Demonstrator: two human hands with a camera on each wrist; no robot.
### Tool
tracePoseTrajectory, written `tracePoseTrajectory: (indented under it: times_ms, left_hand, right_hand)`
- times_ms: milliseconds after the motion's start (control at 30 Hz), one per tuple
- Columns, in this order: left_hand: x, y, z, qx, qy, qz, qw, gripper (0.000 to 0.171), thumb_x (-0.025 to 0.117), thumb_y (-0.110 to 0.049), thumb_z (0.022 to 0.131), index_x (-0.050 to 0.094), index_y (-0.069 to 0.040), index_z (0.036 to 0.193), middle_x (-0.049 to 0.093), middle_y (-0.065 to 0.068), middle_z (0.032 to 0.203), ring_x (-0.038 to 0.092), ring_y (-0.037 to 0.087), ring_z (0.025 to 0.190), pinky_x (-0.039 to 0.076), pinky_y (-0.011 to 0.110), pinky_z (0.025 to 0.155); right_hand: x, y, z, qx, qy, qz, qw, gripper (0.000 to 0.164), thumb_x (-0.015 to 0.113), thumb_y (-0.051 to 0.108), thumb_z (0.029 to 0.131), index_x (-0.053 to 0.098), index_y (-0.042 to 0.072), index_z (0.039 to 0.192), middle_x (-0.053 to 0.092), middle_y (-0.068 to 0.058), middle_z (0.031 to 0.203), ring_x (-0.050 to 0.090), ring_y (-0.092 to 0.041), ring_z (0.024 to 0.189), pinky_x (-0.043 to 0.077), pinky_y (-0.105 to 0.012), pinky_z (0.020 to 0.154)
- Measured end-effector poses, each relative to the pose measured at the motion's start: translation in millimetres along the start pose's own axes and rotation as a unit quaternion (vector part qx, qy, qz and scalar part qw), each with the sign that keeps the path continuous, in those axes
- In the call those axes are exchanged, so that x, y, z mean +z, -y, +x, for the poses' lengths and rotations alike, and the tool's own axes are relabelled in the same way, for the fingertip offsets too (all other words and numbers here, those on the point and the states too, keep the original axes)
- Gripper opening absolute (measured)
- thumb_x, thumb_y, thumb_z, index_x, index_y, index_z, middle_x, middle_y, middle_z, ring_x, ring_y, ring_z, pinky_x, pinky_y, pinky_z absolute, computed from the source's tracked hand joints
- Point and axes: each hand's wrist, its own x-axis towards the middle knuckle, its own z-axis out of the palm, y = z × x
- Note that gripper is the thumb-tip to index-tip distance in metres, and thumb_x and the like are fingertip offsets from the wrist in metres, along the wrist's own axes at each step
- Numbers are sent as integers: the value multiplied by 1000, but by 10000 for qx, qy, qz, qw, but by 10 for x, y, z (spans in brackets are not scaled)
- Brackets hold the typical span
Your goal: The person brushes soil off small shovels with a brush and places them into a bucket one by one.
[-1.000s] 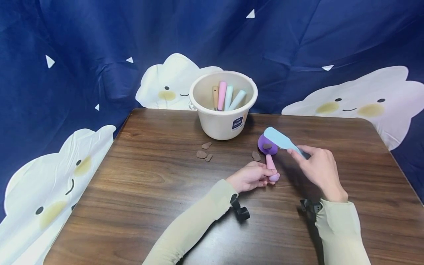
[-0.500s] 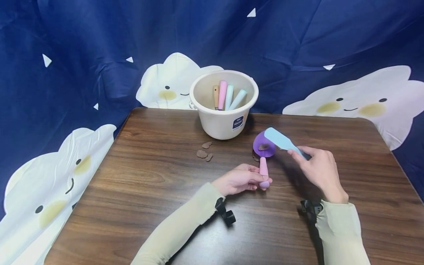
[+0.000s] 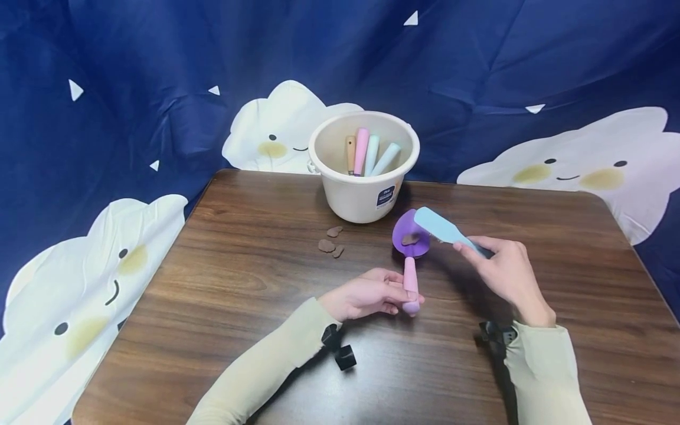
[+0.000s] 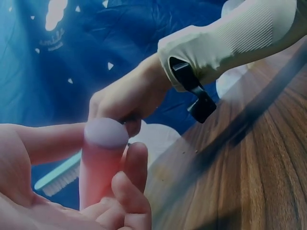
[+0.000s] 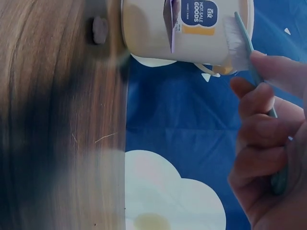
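Note:
My left hand (image 3: pixel 372 293) grips the pink handle of a small trowel (image 3: pixel 400 230) with a purple blade. A flat brown piece (image 3: pixel 409 239) lies in the blade. In the left wrist view the fingers curl round the handle (image 4: pixel 98 167), its pale end toward the camera; the blade is hidden there. My right hand (image 3: pixel 507 268) pinches a light-blue brush (image 3: pixel 437 225), bristles downward, its head overlapping the blade's right edge in the head view. White bristles (image 5: pixel 236 40) show in the right wrist view, beside the thin edge of the purple blade (image 5: pixel 171 28).
Behind the trowel stands a cream bucket (image 3: pixel 347 198) holding several upright handles, pink, light blue and wooden. Left of the trowel, 3 brown pieces (image 3: pixel 326 245) lie on the wooden table (image 3: pixel 239 265). A blue curtain (image 3: pixel 186 47) with clouds hangs behind.
My left hand has drawn the trowel leftward and toward me. Its blade now covers the spot where a brown piece lay on the table. The brush has shifted slightly left.

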Motion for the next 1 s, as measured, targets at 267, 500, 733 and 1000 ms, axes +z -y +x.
tracePoseTrajectory:
  times_ms: [267,500,733,1000]
  left_hand:
    - [-51,-5,-144,-57,260,-349,9990,19,54,6,92,53,6,111,65,29,114,67,15,88,56,35,90]
    - [-97,23,-232,-61,660,-506,9965,16,53,11,90,56,0,101,69,8,91,69,16,85,55,40,93]
    - [-110,53,-296,-84,720,-376,9967,19,56,11,87,55,-3,100,69,6,91,67,13,85,58,34,86]
    - [-124,112,-347,-213,649,-266,9973,49,59,12,84,36,3,126,66,12,93,67,17,83,58,35,83]
  right_hand:
    - [26,80,12,180,527,349,9978,34,72,37,86,75,6,102,75,-13,90,55,-2,69,42,-14,60]
    - [88,140,45,57,1282,447,9907,33,72,37,86,76,9,102,75,-9,92,58,-10,73,46,-17,62]
    - [167,208,62,-238,2000,565,9779,29,72,35,86,76,11,100,75,-3,91,60,-11,76,50,-20,67]
    - [240,224,46,-331,2492,741,9651,19,73,30,86,76,15,98,72,1,80,56,-11,69,48,-20,61]
